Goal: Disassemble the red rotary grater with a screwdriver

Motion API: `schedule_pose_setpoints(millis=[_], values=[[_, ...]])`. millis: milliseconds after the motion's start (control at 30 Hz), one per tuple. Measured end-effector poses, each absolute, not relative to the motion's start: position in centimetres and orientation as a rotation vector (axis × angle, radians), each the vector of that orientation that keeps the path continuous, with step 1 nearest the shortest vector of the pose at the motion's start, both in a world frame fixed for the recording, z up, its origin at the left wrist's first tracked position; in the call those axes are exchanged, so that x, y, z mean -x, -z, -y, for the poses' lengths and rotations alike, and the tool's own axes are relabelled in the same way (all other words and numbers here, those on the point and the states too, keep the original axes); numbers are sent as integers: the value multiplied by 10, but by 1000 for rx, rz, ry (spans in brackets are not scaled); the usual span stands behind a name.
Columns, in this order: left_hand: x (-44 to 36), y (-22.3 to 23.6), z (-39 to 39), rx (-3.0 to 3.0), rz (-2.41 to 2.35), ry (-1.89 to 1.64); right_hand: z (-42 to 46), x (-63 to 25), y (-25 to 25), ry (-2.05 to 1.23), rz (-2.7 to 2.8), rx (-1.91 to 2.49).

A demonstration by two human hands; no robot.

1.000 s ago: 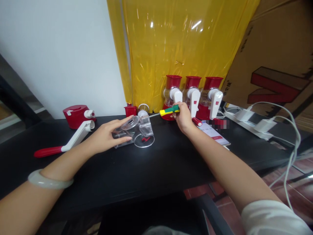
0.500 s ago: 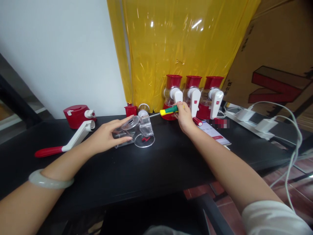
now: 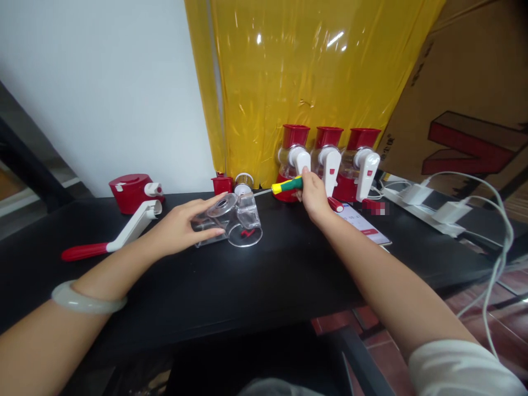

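Note:
My left hand [image 3: 187,223] grips a clear plastic grater housing [image 3: 247,212] that lies on its side, thumb and fingers around its left end. A small red piece [image 3: 247,234] shows inside or behind the clear round opening. My right hand [image 3: 311,195] is closed around the green and yellow handle of a screwdriver [image 3: 286,185]. The screwdriver's shaft points left, its end at the housing's upper right part; whether it touches a screw is too small to tell. Just behind the housing are a red hopper [image 3: 222,185] and a metal grating drum [image 3: 243,183].
Several red, white and clear rotary graters [image 3: 330,165] stand at the back right. A red base [image 3: 131,192] and a white crank with red handle [image 3: 119,236] lie left. A phone [image 3: 363,223] and a power strip [image 3: 429,209] with cables lie right on the black table [image 3: 256,291].
The view has shifted slightly. The screwdriver's handle appears slightly turned in my right hand, with its shaft still at the housing. The red piece seen through the housing looks differently angled.

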State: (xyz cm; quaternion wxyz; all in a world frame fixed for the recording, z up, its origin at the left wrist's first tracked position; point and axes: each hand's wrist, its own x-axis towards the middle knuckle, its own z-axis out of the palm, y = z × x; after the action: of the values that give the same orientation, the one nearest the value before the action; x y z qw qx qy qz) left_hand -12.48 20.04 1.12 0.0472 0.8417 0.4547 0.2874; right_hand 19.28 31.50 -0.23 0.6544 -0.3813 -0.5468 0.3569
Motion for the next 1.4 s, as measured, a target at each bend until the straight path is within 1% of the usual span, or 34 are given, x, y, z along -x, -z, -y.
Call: schedule_pose_setpoints(millis=[100,467,567,767,1167,1400], values=[[125,-11,-201,-2568,-1392,-869,-316,-191,2,-810,1211,873],[126,-10,-201,-2577,-1409,-857,-314,-182,-1,-1025,1004,711],[125,-10,-201,-2583,-1410,-859,-315,-184,1,-988,1058,689],[127,-9,-202,-2581,-1392,-870,-316,-190,4,-823,1241,796],[128,-7,-204,-2613,-1400,-864,-315,-184,0,-977,1122,706],[127,-9,-202,-2604,-1404,-859,-312,-189,1,-867,1229,755]])
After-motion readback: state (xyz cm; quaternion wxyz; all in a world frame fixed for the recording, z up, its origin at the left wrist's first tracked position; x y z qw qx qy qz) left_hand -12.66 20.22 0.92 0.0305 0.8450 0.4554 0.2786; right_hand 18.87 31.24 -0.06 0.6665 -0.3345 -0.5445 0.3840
